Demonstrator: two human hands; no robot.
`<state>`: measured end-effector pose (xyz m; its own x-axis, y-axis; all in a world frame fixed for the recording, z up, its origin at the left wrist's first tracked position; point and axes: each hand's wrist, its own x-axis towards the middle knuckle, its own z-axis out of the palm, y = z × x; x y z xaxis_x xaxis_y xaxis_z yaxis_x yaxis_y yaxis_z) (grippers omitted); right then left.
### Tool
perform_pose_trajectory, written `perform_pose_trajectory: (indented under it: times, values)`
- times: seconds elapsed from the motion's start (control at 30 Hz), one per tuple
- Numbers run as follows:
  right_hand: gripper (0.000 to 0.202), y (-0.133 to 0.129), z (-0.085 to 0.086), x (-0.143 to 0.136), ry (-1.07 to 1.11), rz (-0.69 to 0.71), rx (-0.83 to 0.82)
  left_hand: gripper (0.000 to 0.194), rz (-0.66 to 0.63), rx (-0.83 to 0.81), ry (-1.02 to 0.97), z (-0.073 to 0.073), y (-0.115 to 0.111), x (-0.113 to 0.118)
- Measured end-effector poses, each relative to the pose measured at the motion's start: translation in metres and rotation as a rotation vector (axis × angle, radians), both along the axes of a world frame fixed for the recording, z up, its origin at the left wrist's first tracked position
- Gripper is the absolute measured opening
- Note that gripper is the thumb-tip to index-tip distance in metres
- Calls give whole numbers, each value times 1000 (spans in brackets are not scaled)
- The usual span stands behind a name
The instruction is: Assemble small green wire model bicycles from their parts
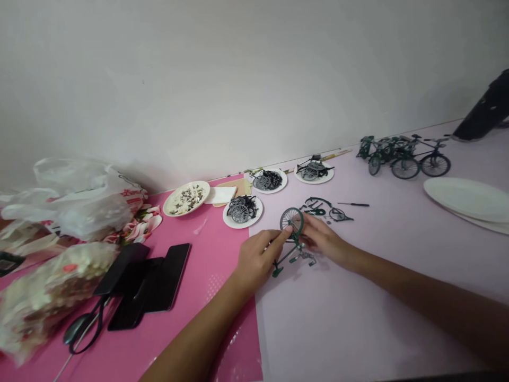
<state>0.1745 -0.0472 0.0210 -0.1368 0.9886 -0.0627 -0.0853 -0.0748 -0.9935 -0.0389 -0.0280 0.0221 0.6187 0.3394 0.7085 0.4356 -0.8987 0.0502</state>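
Note:
A small green model bicycle [293, 249], partly put together, lies on the pale lilac table [358, 307]. My left hand [260, 257] pinches it at the base of its grey spoked wheel [291, 218]. Across from it, my right hand [324, 239] grips the green frame on the other side. Loose green parts [318, 206], a second small wheel piece [338, 214] and a thin black screwdriver [353, 204] lie just beyond my hands.
Three white plates of wheels and parts [242, 210] [269, 180] [314, 171] and a plate of small bits [186, 198] stand behind. Finished model bicycles [403, 155] are far right, empty white plates [469, 199] at right. Phones [159, 281], scissors [85, 323] and plastic bags [71, 199] sit on the pink cloth.

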Motion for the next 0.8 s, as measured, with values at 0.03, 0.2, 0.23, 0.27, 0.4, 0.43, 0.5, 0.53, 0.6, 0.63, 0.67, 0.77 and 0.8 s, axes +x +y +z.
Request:
perform_pose_trajectory:
  times: [0.03, 0.2, 0.23, 0.27, 0.4, 0.43, 0.5, 0.53, 0.6, 0.63, 0.67, 0.77, 0.8]
  values:
    - [43, 0, 0, 0, -16, -11, 19, 56, -1, -7, -1, -1, 0, 0]
    - [50, 2, -3, 3, -41, -5, 70, 61, -34, -74, -17, -4, 0, 0]
    - [53, 3, -4, 4, -46, -2, 71, 62, -43, -85, -18, -5, 0, 0]
    - [56, 3, -5, 4, -52, -3, 73, 62, -50, -93, -18, -5, 0, 0]
    - [61, 2, -7, 3, -81, -47, 103, 58, -74, -154, -52, -7, 0, 0]
    - [59, 2, -6, 4, -87, -66, 117, 57, -82, -175, -79, -7, 0, 0]
    - [53, 1, -5, 4, -91, -94, 150, 56, -98, -211, -136, -8, 1, 1]
    - [49, 1, -4, 4, -93, -100, 168, 55, -104, -223, -159, -8, 2, 1]
    - [43, 1, -4, 5, -103, -101, 208, 54, -119, -238, -187, -9, 3, 2]
    - [40, 2, -4, 5, -112, -103, 228, 53, -121, -247, -197, -9, 3, 2]
    - [38, 2, -5, 5, -120, -104, 248, 51, -120, -256, -206, -10, 3, 3]
    - [34, 3, -7, 5, -119, -100, 298, 47, -102, -291, -230, -11, 2, 4]
    - [33, 4, -8, 5, -113, -101, 310, 46, -93, -303, -235, -11, 1, 5]
